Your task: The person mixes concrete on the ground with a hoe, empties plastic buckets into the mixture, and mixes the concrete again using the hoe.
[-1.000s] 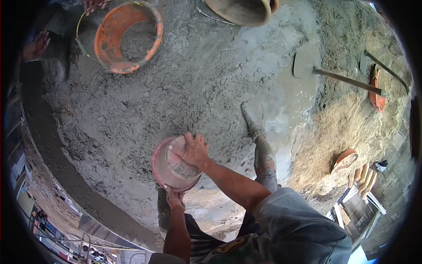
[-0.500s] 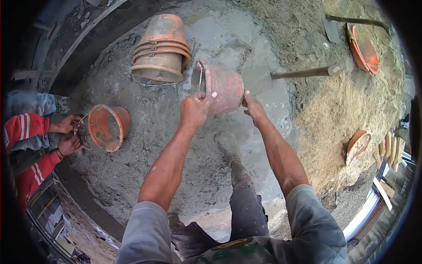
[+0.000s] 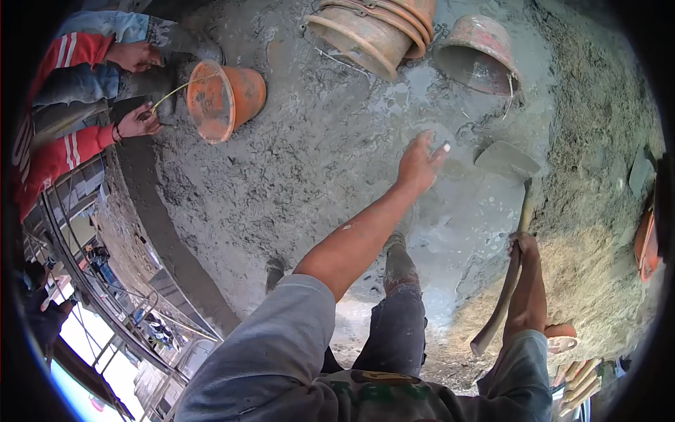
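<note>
My right hand (image 3: 522, 244) is wrapped round the wooden handle of a hoe (image 3: 500, 299). The hoe's blade (image 3: 506, 159) rests on the wet grey mortar, and the handle slants back toward me. My left hand (image 3: 420, 163) reaches out over the mortar with nothing in it, thumb held away from the fingers. Beyond it, a pinkish, mortar-smeared bucket (image 3: 484, 35) lies tipped, its mouth toward me and its wire handle hanging down. To its left, a stack of orange buckets (image 3: 351, 39) leans over on its side.
At the left, a co-worker in red sleeves (image 3: 88, 141) holds a thin yellowish strand by an orange bucket (image 3: 247, 95). Wet mortar (image 3: 302, 169) spreads around my boots; sandy material (image 3: 583, 267) lies right. Another blade (image 3: 640, 171) and an orange container (image 3: 645, 243) are at the right edge.
The pinkish bucket has left both my hands and now lies beside the stack. My right hand has taken hold of the hoe handle. My view has shifted, and the co-worker's hands have moved apart.
</note>
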A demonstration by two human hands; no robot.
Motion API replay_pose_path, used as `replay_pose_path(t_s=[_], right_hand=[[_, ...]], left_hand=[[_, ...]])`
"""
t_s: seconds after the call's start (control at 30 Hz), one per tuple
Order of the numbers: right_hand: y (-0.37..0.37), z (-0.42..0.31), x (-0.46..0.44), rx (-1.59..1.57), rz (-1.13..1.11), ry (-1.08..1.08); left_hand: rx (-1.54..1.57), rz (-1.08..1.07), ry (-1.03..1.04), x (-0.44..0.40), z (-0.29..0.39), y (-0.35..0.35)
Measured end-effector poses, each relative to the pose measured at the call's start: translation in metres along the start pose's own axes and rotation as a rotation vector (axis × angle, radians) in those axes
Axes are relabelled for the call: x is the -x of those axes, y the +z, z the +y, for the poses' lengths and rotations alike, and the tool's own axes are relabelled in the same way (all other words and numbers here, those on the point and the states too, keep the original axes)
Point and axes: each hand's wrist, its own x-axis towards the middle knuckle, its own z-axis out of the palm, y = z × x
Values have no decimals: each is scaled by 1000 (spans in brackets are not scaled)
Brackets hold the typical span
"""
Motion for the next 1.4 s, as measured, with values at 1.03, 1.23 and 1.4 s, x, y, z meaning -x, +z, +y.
replay_pose_path(t_s=[1.03,1.23,1.4], right_hand=[[485,-89,147,-279,102,-532],[584,22,177,-136,174,-350],[689,71,229,53,129,-302]], left_hand=[[97,-688,-88,242,-245,-333],[422,-721,-404,345,-299,-405],[648,-566,-729,409,-309,-469]])
